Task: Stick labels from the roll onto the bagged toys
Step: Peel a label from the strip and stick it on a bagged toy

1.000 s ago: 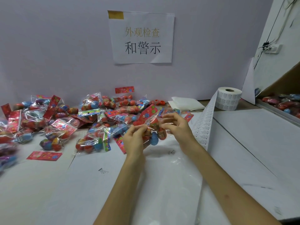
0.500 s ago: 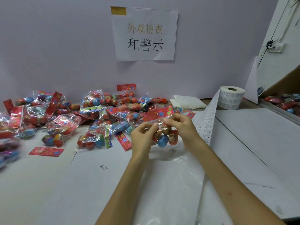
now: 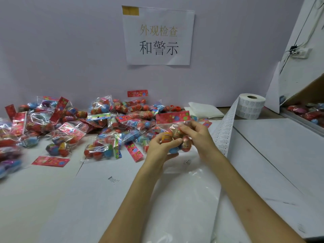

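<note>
While we held one toy bag mid-table w/ both hands, our L hand curled round its lower part and our R hand pinched its right side. Label roll stood far right, its strip hanging beside our R wrist. Other bags were piled far left.

Glossy, probably plastic toy bag

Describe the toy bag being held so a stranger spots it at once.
Under the white paper wall sign lies a heap of clear bagged toys. In front of it, the clear plastic bag with a red card header is the only one aloft, held by the left hand and right hand.
</note>
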### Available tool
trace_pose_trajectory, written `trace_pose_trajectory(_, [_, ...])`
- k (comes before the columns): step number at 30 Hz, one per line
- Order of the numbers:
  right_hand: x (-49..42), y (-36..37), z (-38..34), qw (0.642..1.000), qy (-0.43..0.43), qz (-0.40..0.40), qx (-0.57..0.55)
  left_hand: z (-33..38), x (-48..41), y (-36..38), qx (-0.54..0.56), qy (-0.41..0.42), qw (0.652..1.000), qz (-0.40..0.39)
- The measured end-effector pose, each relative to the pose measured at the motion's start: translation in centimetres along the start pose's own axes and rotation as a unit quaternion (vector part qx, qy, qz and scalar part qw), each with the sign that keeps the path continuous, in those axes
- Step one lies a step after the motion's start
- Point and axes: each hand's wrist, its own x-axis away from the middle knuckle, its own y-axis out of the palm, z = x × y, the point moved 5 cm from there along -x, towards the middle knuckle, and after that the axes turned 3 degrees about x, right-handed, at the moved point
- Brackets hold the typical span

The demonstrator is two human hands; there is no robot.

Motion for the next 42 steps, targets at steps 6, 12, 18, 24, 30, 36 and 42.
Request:
trace_pose_trajectory(6, [0.5,1.2,-0.2,0.995,0.037,-0.095,0.005,0.3,-0.4,-1.2,0.07,0.005,0.997,0.04])
trace_pose_trajectory(12, [0.2,0.9,0.1,0.998,0.024,-0.053,-0.011,0.3,-0.4,-1.1,0.1,0.01,0.994,0.032])
trace_pose_trajectory(18, [0.1,0.5,0.3,0.997,0.042,-0.053,-0.045,0.1,-0.5,-0.1,0.116,-0.006,0.993,-0.024])
trace_pose_trajectory(24, [0.5,1.4,0.9,0.982,0.142,-0.12,-0.029,0.4,-0.9,-1.1,0.074,0.035,0.996,0.022])
trace_pose_trajectory(30, [0.9,2.1,1.0,0.976,0.128,-0.157,-0.078,0.6,-0.9,-1.8,0.033,0.048,0.997,0.055])
trace_pose_trajectory(36, [0.5,2.0,1.0,0.978,0.12,-0.13,-0.112,1.1,-0.2,-1.0,0.013,0.084,0.996,0.016])
trace_pose_trajectory(42, [0.4,1.8,0.9,0.982,0.113,-0.083,-0.128,1.4,0.2,-0.8,0.002,0.099,0.994,0.039])
